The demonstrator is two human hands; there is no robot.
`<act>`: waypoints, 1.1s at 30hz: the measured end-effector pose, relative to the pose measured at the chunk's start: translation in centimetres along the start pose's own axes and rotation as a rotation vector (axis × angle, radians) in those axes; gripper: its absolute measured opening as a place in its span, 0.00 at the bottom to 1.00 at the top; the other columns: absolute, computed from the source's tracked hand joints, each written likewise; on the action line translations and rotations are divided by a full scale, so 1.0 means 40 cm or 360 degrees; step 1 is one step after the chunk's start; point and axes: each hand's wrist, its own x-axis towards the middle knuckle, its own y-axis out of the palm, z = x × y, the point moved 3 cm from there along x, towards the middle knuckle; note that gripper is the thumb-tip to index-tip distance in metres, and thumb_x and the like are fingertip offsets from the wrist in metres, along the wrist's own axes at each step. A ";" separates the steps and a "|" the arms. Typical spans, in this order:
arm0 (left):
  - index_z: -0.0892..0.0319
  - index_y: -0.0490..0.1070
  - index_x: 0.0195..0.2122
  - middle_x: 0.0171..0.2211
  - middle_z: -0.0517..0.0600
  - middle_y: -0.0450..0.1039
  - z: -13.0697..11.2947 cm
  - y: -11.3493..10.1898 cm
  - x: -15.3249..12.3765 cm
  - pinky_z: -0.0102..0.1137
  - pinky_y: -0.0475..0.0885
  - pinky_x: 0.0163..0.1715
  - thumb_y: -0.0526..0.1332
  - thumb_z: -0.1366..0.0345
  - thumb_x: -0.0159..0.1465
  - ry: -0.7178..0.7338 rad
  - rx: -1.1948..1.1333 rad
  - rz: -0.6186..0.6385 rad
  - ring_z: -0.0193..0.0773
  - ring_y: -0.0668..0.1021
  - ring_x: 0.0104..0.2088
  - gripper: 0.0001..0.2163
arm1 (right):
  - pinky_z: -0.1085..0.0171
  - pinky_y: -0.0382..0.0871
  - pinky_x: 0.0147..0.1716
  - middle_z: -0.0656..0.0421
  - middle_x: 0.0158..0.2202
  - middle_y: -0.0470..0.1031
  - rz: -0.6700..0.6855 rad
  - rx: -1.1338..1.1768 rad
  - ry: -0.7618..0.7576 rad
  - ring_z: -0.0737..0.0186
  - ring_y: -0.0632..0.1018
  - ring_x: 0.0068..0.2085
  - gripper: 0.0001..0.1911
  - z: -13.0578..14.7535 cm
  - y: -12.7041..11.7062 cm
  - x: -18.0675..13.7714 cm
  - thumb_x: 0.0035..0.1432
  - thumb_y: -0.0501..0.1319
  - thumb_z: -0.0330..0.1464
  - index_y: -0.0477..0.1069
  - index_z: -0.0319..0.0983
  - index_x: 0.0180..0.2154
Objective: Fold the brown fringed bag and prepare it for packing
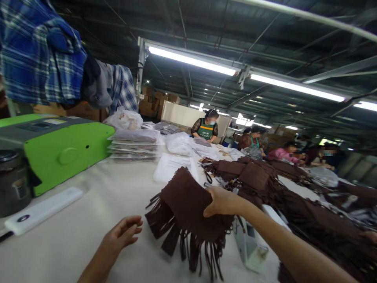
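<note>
My right hand (221,201) grips the right edge of a brown fringed fabric piece (184,204) and holds it over the white table (73,236), its fringe hanging down toward me. My left hand (122,233) hovers just left of the fringe, fingers loosely curled and apart, holding nothing. A long heap of similar brown fringed pieces (265,181) lies to the right of my right hand.
A green and grey machine (59,149) stands at the left, with a white flat device (44,210) in front of it. Stacked clear bags (134,146) lie behind. A white object (250,243) sits under my right forearm. Several people (206,126) work at the far end.
</note>
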 end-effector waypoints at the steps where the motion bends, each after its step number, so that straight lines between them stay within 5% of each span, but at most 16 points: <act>1: 0.58 0.76 0.38 0.39 0.56 0.80 -0.009 -0.006 0.003 0.40 0.78 0.39 0.67 0.42 0.48 0.0025 0.0005 -0.0013 0.52 0.81 0.41 0.26 | 0.64 0.68 0.33 0.59 0.31 0.80 -0.0075 -0.0202 -0.0010 0.57 0.79 0.34 0.13 0.017 -0.002 -0.001 0.45 0.66 0.31 0.77 0.38 0.37; 6: 0.59 0.76 0.38 0.37 0.55 0.80 -0.056 -0.037 0.010 0.38 0.78 0.38 0.66 0.43 0.49 0.0173 0.0037 -0.0105 0.50 0.81 0.39 0.25 | 0.58 0.68 0.40 0.50 0.40 0.79 -0.0368 -0.0572 -0.0068 0.50 0.78 0.41 0.21 0.084 0.088 -0.033 0.51 0.56 0.20 0.72 0.38 0.47; 12: 0.57 0.76 0.37 0.37 0.52 0.80 -0.063 -0.090 -0.002 0.38 0.77 0.41 0.67 0.44 0.48 0.0210 0.0235 -0.0155 0.50 0.80 0.41 0.23 | 0.56 0.65 0.50 0.50 0.54 0.74 -0.0826 -0.0775 -0.0816 0.48 0.74 0.53 0.27 0.046 0.462 -0.127 0.57 0.58 0.33 0.63 0.38 0.59; 15: 0.57 0.75 0.39 0.39 0.53 0.79 -0.034 -0.111 0.001 0.37 0.77 0.42 0.65 0.43 0.50 0.0202 0.0300 -0.0162 0.49 0.80 0.42 0.24 | 0.56 0.63 0.54 0.50 0.58 0.70 -0.0839 -0.0715 -0.0908 0.50 0.71 0.57 0.35 0.003 0.589 -0.161 0.58 0.60 0.40 0.55 0.39 0.64; 18: 0.57 0.74 0.42 0.40 0.52 0.79 -0.014 -0.116 0.004 0.35 0.76 0.43 0.63 0.44 0.54 0.0218 0.0411 -0.0105 0.48 0.80 0.43 0.23 | 0.55 0.63 0.56 0.51 0.62 0.64 -0.0733 -0.0602 -0.0881 0.49 0.69 0.60 0.43 -0.019 0.612 -0.169 0.55 0.61 0.50 0.51 0.40 0.66; 24: 0.54 0.74 0.47 0.46 0.51 0.79 0.008 -0.053 -0.026 0.35 0.74 0.47 0.57 0.53 0.63 0.0493 0.0947 0.0095 0.47 0.79 0.46 0.16 | 0.52 0.64 0.57 0.50 0.63 0.62 -0.0626 -0.0458 -0.0843 0.48 0.66 0.62 0.45 -0.012 0.572 -0.158 0.57 0.60 0.49 0.45 0.40 0.68; 28: 0.51 0.67 0.59 0.60 0.52 0.67 0.124 0.008 -0.052 0.46 0.65 0.58 0.58 0.62 0.62 0.0995 0.1603 0.0407 0.52 0.69 0.60 0.23 | 0.46 0.63 0.58 0.50 0.64 0.59 -0.0694 -0.0446 -0.0788 0.46 0.64 0.63 0.42 -0.007 0.570 -0.157 0.61 0.56 0.49 0.41 0.39 0.68; 33: 0.49 0.55 0.66 0.64 0.52 0.60 0.237 0.010 -0.055 0.43 0.68 0.57 0.58 0.62 0.64 0.1337 0.1978 0.0319 0.51 0.67 0.61 0.28 | 0.42 0.66 0.55 0.47 0.66 0.54 -0.0774 -0.0386 -0.0471 0.42 0.60 0.65 0.42 -0.025 0.579 -0.168 0.63 0.56 0.45 0.36 0.39 0.69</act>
